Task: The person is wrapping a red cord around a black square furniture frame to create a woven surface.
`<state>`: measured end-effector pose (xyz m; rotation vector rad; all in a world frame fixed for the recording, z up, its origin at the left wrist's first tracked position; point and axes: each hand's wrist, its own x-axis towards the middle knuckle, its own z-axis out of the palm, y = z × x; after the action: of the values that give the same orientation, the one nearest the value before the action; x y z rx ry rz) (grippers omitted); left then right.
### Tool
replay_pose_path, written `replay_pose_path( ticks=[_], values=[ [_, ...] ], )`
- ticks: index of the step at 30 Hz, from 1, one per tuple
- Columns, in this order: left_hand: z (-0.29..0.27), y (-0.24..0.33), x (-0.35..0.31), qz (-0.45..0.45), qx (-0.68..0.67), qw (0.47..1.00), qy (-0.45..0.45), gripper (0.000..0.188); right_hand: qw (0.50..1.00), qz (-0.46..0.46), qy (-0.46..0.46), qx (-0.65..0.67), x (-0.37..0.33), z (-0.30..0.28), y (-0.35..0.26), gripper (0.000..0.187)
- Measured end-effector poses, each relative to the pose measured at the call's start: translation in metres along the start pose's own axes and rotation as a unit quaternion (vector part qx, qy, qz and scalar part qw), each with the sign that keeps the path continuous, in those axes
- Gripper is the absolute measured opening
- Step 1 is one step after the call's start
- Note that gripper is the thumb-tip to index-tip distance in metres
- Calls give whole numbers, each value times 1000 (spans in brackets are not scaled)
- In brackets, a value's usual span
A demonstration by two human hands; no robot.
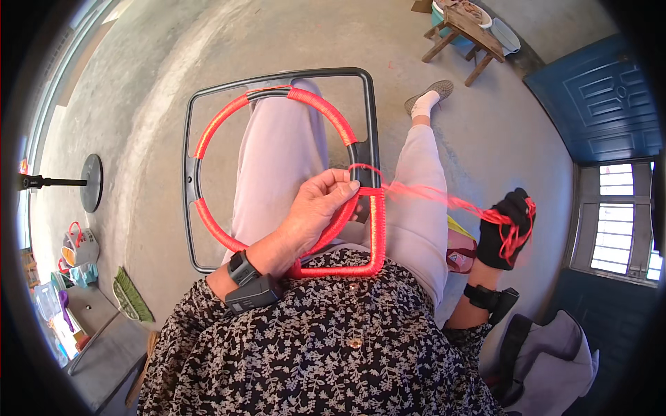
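Across my lap lies a black square frame with a round ring inside it. Shiny red cord is wound tightly round parts of the ring and round the frame's near right corner; other stretches are bare black. My left hand, bare, pinches the frame's right side where ring and square meet, thumb on top. A loop of red cord circles the bar there. Loose red strands stretch from it to my right hand, which wears a black glove and is closed round the cord, out to the right.
A wooden stool stands at the far right beside basins. Blue doors and a barred window are on the right. At left are a round black disc on a pole, a green broom head and a bag.
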<state>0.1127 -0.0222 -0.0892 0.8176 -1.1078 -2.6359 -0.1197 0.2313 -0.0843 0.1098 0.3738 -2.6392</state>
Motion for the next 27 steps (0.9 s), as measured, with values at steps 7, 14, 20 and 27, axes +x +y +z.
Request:
replay_pose_path(
  ticks=[7,14,20,27],
  values=[
    [5,2,2,38,-24,999,-11,18,972,114,30,-204,4,-33,25,16],
    [1,1,2,23,-1,1000,-14,15,745,334,-128,-563,-24,31,131,20],
    [7,5,1,7,23,1000,-1,13,718,297,-74,-625,-43,61,125,22],
    [7,9,2,-25,-14,1000,11,14,807,199,-18,-556,-29,27,85,15]
  ],
)
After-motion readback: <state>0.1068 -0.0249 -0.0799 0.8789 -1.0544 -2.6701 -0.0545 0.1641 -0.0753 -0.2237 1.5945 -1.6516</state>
